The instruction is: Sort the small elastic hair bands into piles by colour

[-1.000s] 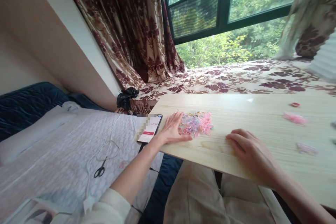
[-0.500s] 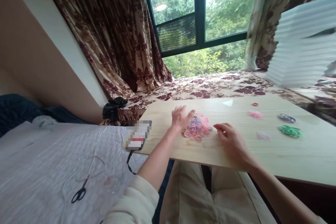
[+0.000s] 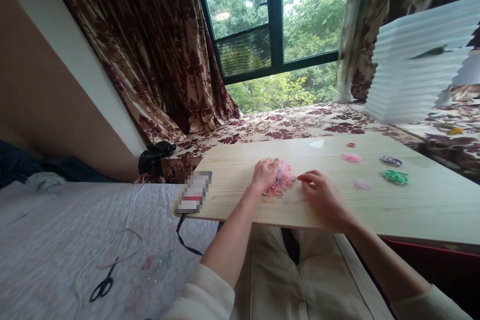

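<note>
A heap of small pink and purple rubber bands point(image 3: 282, 183) lies on a pale wooden board point(image 3: 337, 200) across my lap. My left hand point(image 3: 264, 174) rests on the left side of the heap, fingers curled down into the bands. My right hand point(image 3: 321, 192) sits just right of the heap with fingertips bent and pressed together at its edge; what they pinch, if anything, is too small to see. Sorted little piles lie farther right: pink bands point(image 3: 351, 158), pale pink bands point(image 3: 362, 185), green bands point(image 3: 395, 176), purple bands point(image 3: 390, 160) and a single red band point(image 3: 351, 144).
A phone point(image 3: 193, 192) with a black cable lies at the board's left corner. Scissors point(image 3: 101, 286) and a white cord rest on the quilted bed. A black scrunchie point(image 3: 153, 156) sits by the curtain. A stack of white trays point(image 3: 416, 67) stands on the floral window seat.
The view has swung right, bringing the sorted piles and white stack into sight. My left hand curled onto the heap, and my right hand slid left to the heap's edge.
</note>
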